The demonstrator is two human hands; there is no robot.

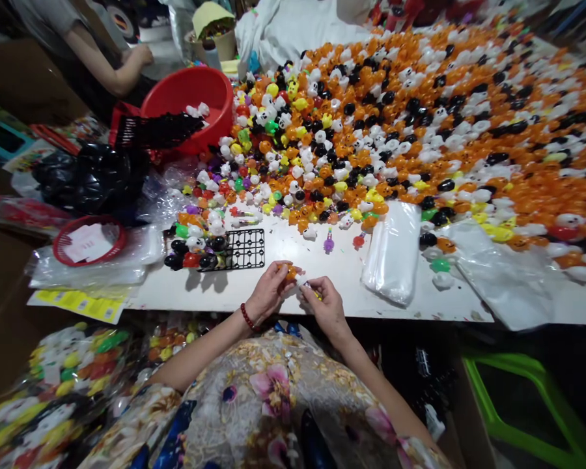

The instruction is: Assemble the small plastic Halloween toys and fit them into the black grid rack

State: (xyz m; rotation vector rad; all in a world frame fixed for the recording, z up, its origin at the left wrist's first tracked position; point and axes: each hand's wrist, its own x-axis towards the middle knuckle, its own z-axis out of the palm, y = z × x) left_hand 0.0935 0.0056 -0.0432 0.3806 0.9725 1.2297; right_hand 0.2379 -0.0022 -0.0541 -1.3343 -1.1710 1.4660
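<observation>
Just over the table's front edge, my left hand (268, 290) is closed around a small orange plastic toy (291, 272). My right hand (326, 305) pinches a small piece with white, purple and yellow parts (305, 283), close against the orange toy. Fingers cover much of both, and whether they are joined I cannot tell. Ahead and to the left lies a black plastic grid (247, 249). Black, white, red and green toy figures (195, 243) fill its left part. A purple toy (329, 242) and a red one (359, 241) lie loose beyond my hands.
A huge heap of orange, white and black toys (395, 117) covers the back and right. Clear plastic bags (393, 257) lie right of my hands. At left are a red tub (188, 98), a small red basket (90, 241) and a black bag (90, 176). Another person's arm (102, 65) shows behind.
</observation>
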